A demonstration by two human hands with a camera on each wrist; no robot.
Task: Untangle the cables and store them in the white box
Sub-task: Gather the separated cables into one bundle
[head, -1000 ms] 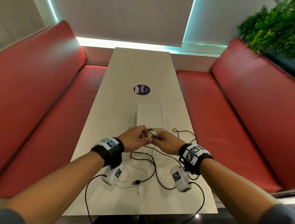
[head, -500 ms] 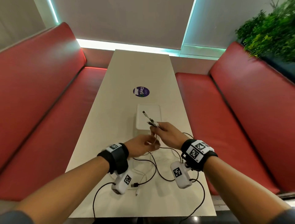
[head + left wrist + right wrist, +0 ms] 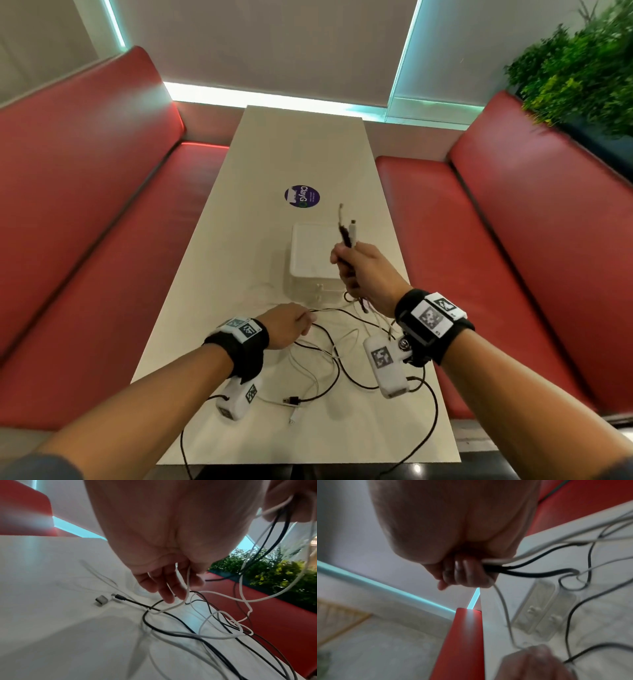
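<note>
A tangle of black and white cables [image 3: 329,356] lies on the near part of the table, spread between my wrists. My right hand [image 3: 363,270] is raised over the white box [image 3: 308,253] and grips a bundle of cable ends [image 3: 347,229] that stick up from its fist; the strands [image 3: 530,566] trail down from it to the table. My left hand [image 3: 291,325] is low over the tangle and holds a white cable [image 3: 185,585] looped between its fingers [image 3: 166,591]. The box stands shut, with two latches [image 3: 544,615] on its near side.
Plug ends [image 3: 291,402] lie loose near the table's front edge. A round purple sticker [image 3: 302,196] is beyond the box. Red bench seats [image 3: 102,240] flank the beige table [image 3: 301,144] on both sides, and a green plant [image 3: 575,75] stands at the far right.
My right hand has lifted the cable ends up and away over the box, pulling strands taut. My left hand has drawn back toward me and down onto the tangle.
</note>
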